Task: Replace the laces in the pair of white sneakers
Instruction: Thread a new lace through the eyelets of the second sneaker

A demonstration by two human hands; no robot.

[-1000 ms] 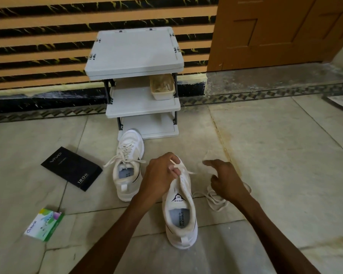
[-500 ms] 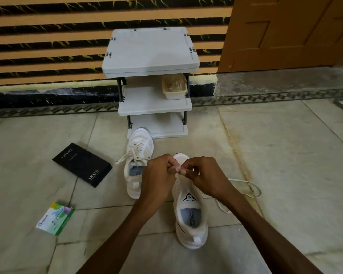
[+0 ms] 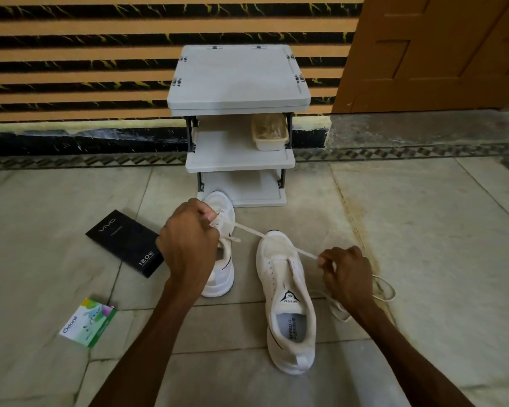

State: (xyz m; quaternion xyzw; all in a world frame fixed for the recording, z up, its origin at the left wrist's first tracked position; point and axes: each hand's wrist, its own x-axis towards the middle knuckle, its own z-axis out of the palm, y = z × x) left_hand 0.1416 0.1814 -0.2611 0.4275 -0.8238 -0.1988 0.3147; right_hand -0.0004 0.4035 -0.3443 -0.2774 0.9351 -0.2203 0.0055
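On my feed the tiled floor (image 3: 423, 230) runs back to a striped wall (image 3: 71, 69), where a grey shelf rack (image 3: 238, 80) stands. My left hand (image 3: 188, 245) is curled into a fist and pinches one end of a flat white lace (image 3: 250, 230) at the fingertips, above the far sneaker (image 3: 221, 277). My right hand (image 3: 347, 277) pinches the other end between thumb and forefinger, just right of the near sneaker (image 3: 288, 304). The lace runs taut between them, crossing the near sneaker's toe end; I cannot tell whether it passes through the eyelets. Half a second ago both hands met over that toe; they have since drawn apart and pulled the lace straight. A loose lace (image 3: 385, 289) lies behind my right hand. A black box (image 3: 124, 242) sits left of the far sneaker.
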